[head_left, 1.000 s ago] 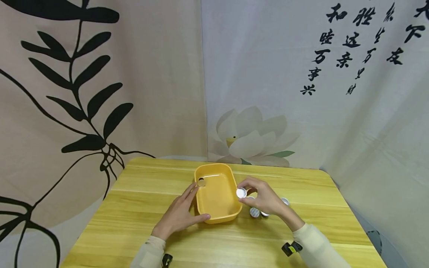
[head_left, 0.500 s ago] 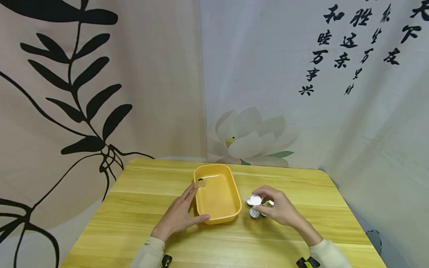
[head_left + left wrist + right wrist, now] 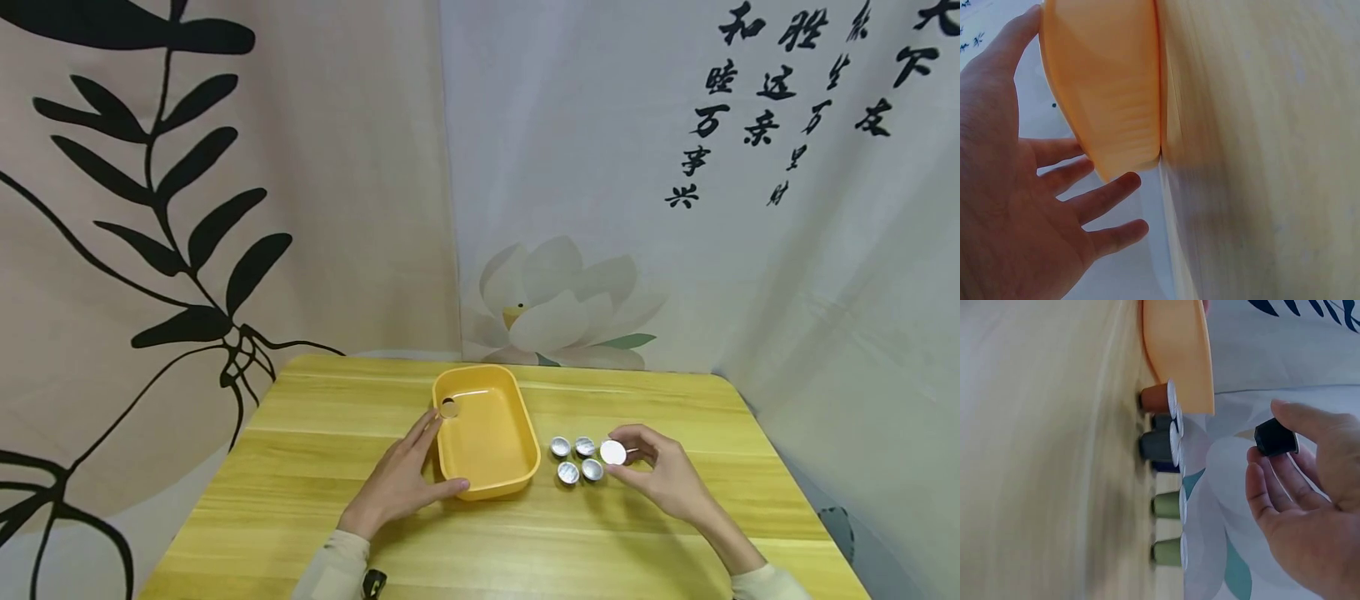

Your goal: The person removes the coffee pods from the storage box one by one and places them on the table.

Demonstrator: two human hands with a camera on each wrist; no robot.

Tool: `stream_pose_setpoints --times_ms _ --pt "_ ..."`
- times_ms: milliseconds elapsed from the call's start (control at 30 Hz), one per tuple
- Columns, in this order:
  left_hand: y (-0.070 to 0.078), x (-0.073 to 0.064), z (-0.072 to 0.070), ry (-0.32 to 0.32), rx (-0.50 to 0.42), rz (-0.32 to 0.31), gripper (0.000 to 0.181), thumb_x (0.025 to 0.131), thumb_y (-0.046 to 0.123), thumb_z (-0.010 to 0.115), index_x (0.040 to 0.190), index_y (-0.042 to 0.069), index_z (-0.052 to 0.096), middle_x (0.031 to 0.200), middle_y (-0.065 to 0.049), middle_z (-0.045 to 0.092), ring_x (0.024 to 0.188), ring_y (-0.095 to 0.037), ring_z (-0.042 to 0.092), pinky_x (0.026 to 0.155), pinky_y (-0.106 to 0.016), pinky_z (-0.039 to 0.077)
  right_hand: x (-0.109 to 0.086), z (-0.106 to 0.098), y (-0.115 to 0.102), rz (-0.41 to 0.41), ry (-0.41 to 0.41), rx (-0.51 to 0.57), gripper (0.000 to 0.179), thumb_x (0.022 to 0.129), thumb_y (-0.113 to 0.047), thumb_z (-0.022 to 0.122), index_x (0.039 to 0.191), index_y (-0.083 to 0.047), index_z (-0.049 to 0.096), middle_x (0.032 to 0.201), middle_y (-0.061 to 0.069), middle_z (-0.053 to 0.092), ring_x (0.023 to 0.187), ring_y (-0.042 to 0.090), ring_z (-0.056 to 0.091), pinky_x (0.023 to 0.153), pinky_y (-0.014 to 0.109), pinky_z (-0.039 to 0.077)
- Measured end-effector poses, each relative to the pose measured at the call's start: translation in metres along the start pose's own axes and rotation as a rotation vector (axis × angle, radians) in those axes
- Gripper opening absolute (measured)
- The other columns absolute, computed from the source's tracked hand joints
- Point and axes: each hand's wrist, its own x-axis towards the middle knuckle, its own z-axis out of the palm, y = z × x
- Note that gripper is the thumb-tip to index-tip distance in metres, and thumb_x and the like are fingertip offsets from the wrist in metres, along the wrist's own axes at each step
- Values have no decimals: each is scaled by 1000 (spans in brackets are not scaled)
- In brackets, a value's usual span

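Observation:
My left hand (image 3: 405, 479) lies at the left side of a yellow plastic bin (image 3: 487, 492), fingers spread fairly straight along its rim and thumb at the near left corner. In the left wrist view the fingertips (image 3: 1129, 181) reach the bin's wall. My right hand (image 3: 663, 471) pinches a black coffee capsule (image 3: 1274, 437) between thumb and fingers, its pale lid (image 3: 612, 452) facing up and the capsule held above the table. Left of that hand, several capsules (image 3: 567, 473) stand grouped with silver lids up. The right wrist view shows brown (image 3: 1157, 398), grey (image 3: 1157, 445) and green (image 3: 1168, 505) ones.
Inside the bin, at its back left, is a small round brownish spot (image 3: 449, 408). The wooden table (image 3: 487, 558) ends at the printed cloth backdrop (image 3: 585, 167). The capsules stand just right of the bin.
My right hand has moved right, away from the bin and past the capsule group, with a capsule pinched throughout. More standing capsules now show. The left hand has stayed at the bin.

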Motion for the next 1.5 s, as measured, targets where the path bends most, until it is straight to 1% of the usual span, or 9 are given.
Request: stream_pose_setpoints --times_ms 100,267,467,567,733,900,1100,1267,1500 --pt "0 0 0 4 4 4 130 86 89 77 182 20 23 193 -1 15 165 -58 39 128 -82 39 -4 -4 5 26 4 2 41 95 -9 91 131 -2 73 120 14 80 97 7 76 88 21 67" --pt "0 0 1 10 7 7 129 87 88 77 182 18 25 193 -3 15 163 -59 41 127 -82 41 -10 -7 11 75 11 -10 39 95 -10 92 128 -3 73 119 14 80 96 4 75 87 22 67" --pt "0 0 1 5 11 7 129 87 88 76 182 17 25 193 -4 15 163 -59 41 127 -81 41 -12 -7 17 159 18 12 39 93 -9 93 127 -2 75 123 18 78 102 1 77 90 23 69" --pt "0 1 1 3 10 6 129 87 88 76 182 17 24 193 -3 14 164 -59 40 127 -82 40 -12 -5 20 198 17 5 39 94 -9 93 128 -1 75 126 20 79 106 5 80 91 20 68" --pt "0 2 0 1 9 -1 129 87 88 76 182 17 24 193 -1 12 164 -59 39 128 -83 39 -12 -1 22 272 19 -15 38 94 -8 92 126 3 76 134 25 78 110 20 84 91 18 67" --pt "1 1 0 1 8 -2 129 87 88 77 182 17 24 193 -1 12 165 -59 38 128 -83 39 -12 3 25 337 18 -60 39 94 -10 93 126 3 76 126 21 81 106 21 83 88 17 66" --pt "0 2 0 4 9 -2 129 87 87 78 182 17 25 193 -2 14 164 -58 39 128 -82 40 -12 6 27 353 21 -115 40 92 -14 95 124 0 76 120 15 82 104 20 82 86 18 66" --pt "0 2 0 6 11 -1 129 87 87 78 182 17 26 193 -2 14 165 -58 39 129 -81 40 -11 8 29 368 9 -112 39 92 -14 96 123 0 77 119 15 83 104 20 81 86 18 65" --pt "-1 0 2 39 5 24 129 86 87 78 181 17 28 192 -3 19 161 -60 43 122 -88 40 -9 12 33 370 1 -124 37 91 -11 95 122 0 78 115 13 83 100 17 79 84 19 65"
